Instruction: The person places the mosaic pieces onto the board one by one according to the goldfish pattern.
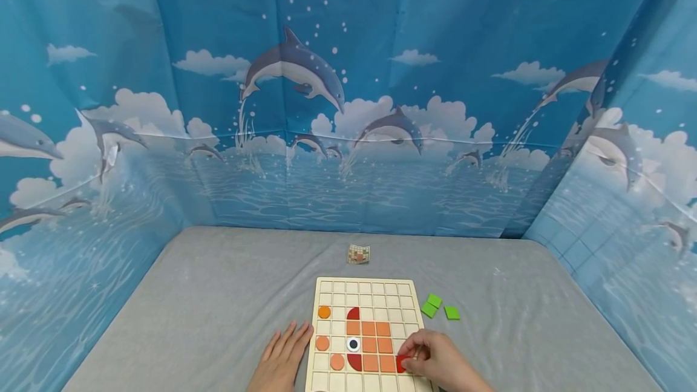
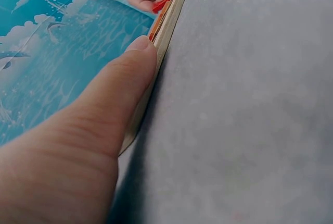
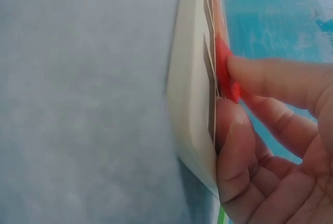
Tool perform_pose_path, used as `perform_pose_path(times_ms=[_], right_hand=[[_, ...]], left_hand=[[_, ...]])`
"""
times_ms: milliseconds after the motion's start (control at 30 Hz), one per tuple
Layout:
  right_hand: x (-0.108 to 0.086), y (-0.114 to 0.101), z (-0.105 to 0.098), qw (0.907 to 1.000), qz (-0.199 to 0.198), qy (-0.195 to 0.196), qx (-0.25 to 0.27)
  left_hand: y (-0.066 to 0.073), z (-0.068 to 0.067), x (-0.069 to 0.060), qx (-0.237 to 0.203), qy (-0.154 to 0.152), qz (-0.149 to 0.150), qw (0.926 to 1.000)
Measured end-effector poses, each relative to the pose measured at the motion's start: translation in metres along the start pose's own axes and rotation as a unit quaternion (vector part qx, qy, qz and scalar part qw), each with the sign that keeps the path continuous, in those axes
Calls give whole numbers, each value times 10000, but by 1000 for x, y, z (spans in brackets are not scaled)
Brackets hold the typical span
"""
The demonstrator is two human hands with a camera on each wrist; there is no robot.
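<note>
A cream grid board (image 1: pixel 400 285) lies on the grey cloth. My left hand (image 1: pixel 281 356) rests beside its left edge, fingers straight, and in the left wrist view the thumb (image 2: pixel 122 78) touches the board's side. My right hand (image 1: pixel 435 359) pinches a red tile (image 1: pixel 400 363) at a cell right of the orange squares (image 1: pixel 378 345); the right wrist view shows the red tile (image 3: pixel 223 73) tilted between thumb and fingers. On the board also sit two dark red quarter-round tiles, a white-and-black eye disc (image 1: pixel 353 344) and several orange discs (image 1: pixel 322 343). My fingers partly hide the red tile.
Three green square tiles (image 1: pixel 452 313) lie on the cloth to the right of the board. A small patterned card (image 1: pixel 359 254) is behind the board. A blue dolphin-print curtain (image 1: pixel 348 186) hangs around the back and sides of the table.
</note>
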State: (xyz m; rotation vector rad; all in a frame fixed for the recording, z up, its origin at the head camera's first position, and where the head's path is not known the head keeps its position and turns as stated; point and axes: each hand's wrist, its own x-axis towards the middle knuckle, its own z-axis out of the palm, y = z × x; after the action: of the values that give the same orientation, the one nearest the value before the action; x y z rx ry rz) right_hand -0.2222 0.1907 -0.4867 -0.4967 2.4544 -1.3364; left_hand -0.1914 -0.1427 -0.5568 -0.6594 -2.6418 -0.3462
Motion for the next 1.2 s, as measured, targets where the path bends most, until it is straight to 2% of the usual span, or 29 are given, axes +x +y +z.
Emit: perform_pose_path(times_ms=[200, 367, 600, 867, 1200], right_hand=[[0, 1, 0, 9995, -161, 57, -262], [-1, 2, -1, 9993, -147, -91, -341], [-3, 2, -5, 9976, -416, -322, -452], [2, -1, -7, 9941, -509, -271, -920], [2, -2, -8, 9933, -476, -199, -1033]], left_hand=[[1, -2, 1, -89, -181, -62, 9998], [2, -4, 0, -127, -348, -74, 9993], [2, -2, -1, -10, -199, -16, 9998], [1, -2, 2, -101, -201, -107, 9997], [3, -3, 2, -54, -141, -90, 9998]])
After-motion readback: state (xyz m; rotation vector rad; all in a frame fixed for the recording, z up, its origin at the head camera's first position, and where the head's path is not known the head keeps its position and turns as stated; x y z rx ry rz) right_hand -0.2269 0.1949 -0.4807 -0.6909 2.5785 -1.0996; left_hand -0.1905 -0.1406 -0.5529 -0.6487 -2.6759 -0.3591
